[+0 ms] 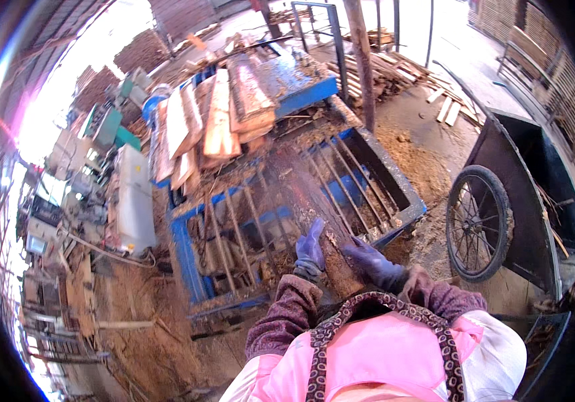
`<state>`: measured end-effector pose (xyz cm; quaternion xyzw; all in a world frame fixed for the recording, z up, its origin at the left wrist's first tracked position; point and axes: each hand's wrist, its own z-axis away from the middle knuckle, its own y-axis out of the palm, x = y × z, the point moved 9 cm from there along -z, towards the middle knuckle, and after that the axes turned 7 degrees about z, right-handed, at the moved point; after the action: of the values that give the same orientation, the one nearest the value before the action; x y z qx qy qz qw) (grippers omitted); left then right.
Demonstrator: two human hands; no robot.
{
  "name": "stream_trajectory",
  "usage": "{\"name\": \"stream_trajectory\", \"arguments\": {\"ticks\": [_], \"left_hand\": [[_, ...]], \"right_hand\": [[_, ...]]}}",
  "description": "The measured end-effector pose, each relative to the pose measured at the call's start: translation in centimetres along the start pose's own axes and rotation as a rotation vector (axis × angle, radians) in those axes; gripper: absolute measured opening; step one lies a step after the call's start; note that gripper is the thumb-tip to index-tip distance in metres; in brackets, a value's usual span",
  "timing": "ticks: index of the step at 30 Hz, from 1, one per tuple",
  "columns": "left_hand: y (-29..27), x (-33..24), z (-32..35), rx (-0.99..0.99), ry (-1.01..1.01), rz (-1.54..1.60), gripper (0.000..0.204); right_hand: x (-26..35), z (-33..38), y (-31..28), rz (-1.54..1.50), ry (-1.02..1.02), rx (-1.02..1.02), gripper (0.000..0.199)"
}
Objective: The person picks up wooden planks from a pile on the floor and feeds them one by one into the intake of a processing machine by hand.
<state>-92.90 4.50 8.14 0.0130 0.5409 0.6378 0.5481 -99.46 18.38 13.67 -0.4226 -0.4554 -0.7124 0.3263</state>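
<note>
1. Dark rough board point(309, 201) lies btwn L hand point(309, 253) & R hand point(376, 263), over barred blue frame point(183, 251).
2. Long axis: from near end fwd & a bit L, most of its length beyond the fingers.
3. L hand at L edge, R hand at R edge, both nr the near end; neither clearly closer.
4. Fingers of both against the edges; undersides hidden, so can't tell if clamped.
5. Board stack point(220, 117) past far end, slightly L; black cart point(512, 194) off R.
</note>
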Motion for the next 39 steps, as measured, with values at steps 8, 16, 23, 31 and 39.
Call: {"name": "stream_trajectory", "arguments": {"ticks": [8,16,23,31,39], "left_hand": [[1.5,-8.7,7.2,0.262,0.438,-1.041,0.078],[3.2,-9.5,10.6,-0.210,0.420,-2.042,0.103],[-0.1,-9.4,6.9,-0.134,0.243,-2.192,0.091],[0.4,-13.3,-0.9,-0.095,0.065,-2.070,0.107],[-2.5,-17.0,-8.1,-0.097,0.192,-1.809,0.094]], "right_hand": [[-0.9,-9.3,4.6,-0.113,-0.064,0.184,0.048],[-2.9,-12.8,6.4,-0.211,-0.027,0.206,0.049],[1.7,-9.1,9.3,1.392,-0.632,-0.103,0.081],[18.9,-24.3,8.8,1.241,-0.982,-0.530,0.077],[27.0,-42.1,11.0,1.495,-0.098,-0.393,0.122]]}}
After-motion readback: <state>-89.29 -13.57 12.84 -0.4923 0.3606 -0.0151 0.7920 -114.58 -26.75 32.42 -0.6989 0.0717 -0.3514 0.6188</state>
